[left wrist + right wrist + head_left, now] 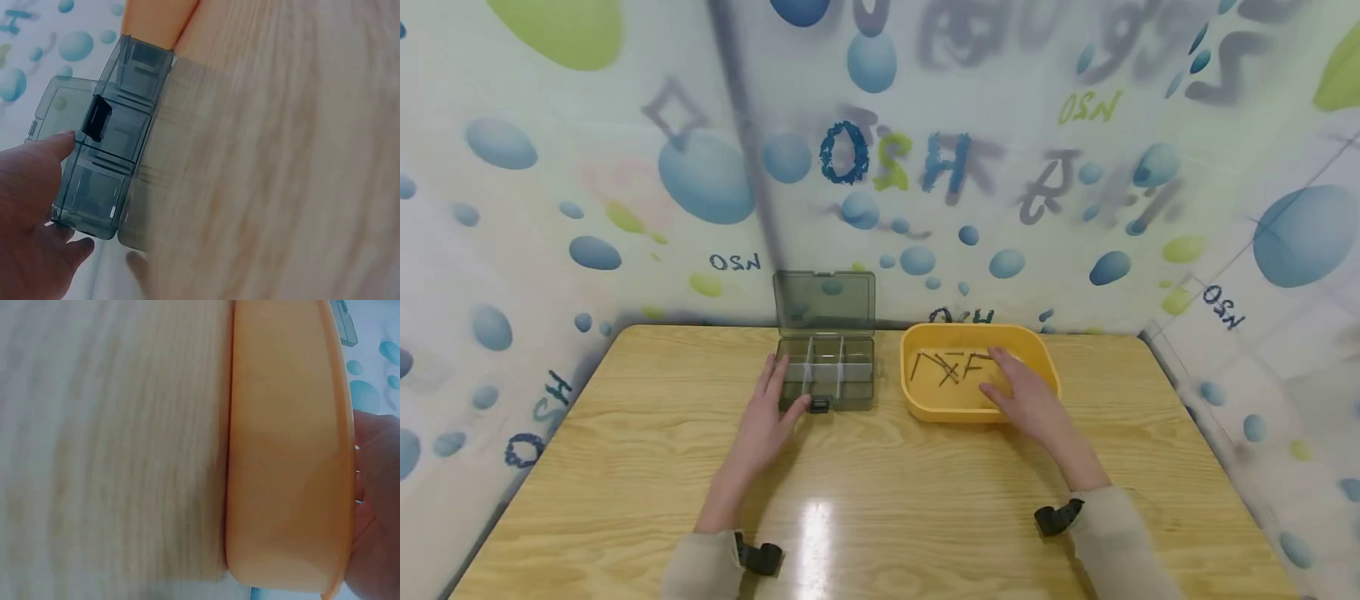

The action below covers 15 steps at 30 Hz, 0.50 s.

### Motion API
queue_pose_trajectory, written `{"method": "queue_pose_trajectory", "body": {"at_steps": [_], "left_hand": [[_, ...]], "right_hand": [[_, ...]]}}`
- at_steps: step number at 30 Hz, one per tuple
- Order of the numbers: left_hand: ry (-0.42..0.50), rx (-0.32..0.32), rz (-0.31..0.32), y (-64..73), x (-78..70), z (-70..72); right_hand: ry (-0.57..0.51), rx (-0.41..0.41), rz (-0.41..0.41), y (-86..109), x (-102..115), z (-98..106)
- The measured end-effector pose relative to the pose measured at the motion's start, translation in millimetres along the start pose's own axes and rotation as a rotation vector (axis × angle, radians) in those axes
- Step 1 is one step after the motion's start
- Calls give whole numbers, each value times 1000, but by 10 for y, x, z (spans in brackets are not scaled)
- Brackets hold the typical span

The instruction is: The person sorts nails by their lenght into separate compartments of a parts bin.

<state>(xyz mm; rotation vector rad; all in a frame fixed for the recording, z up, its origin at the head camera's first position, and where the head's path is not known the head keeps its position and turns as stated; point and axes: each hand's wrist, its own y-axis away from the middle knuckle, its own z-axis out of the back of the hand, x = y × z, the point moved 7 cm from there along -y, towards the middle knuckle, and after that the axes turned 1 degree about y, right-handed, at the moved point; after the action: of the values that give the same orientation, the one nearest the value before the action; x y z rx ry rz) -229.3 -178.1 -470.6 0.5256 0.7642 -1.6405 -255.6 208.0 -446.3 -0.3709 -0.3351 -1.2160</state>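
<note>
A smoky see-through compartment box (838,403) stands on the table with its lid (824,304) raised against the wall behind. My left hand (763,423) holds its front left corner, thumb by the black latch (97,118) and fingers along the left side. To the right sits a yellow plastic tray (958,414) with several thin, dark, screw-like pieces (946,367) scattered on its bottom. My right hand (1024,402) reaches over the tray's right front rim, thumb and forefinger spread apart. The forefinger's tip is right at one of the pieces. In the right wrist view the tray's wall hides the fingertips.
Pale dividers (823,371) split the box into several compartments. The wood-grain table (880,500) ends at a patterned wall covering (880,225) just behind the box and tray. Each wrist wears a small black camera (762,558).
</note>
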Motion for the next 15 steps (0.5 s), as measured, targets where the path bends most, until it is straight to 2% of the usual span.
{"method": "queue_pose_trajectory", "body": {"at_steps": [4,7,11,15], "left_hand": [[83,-18,17,-12,66,-23],[131,-18,58,-10,120,-17],[165,-19,87,-2,165,3],[176,-18,81,-2,186,10]], "right_hand": [[3,11,-21,-66,-33,29],[-20,19,-28,-126,-44,27],[-44,31,-21,-218,-57,1],[-68,44,-11,-306,-76,-39]]}}
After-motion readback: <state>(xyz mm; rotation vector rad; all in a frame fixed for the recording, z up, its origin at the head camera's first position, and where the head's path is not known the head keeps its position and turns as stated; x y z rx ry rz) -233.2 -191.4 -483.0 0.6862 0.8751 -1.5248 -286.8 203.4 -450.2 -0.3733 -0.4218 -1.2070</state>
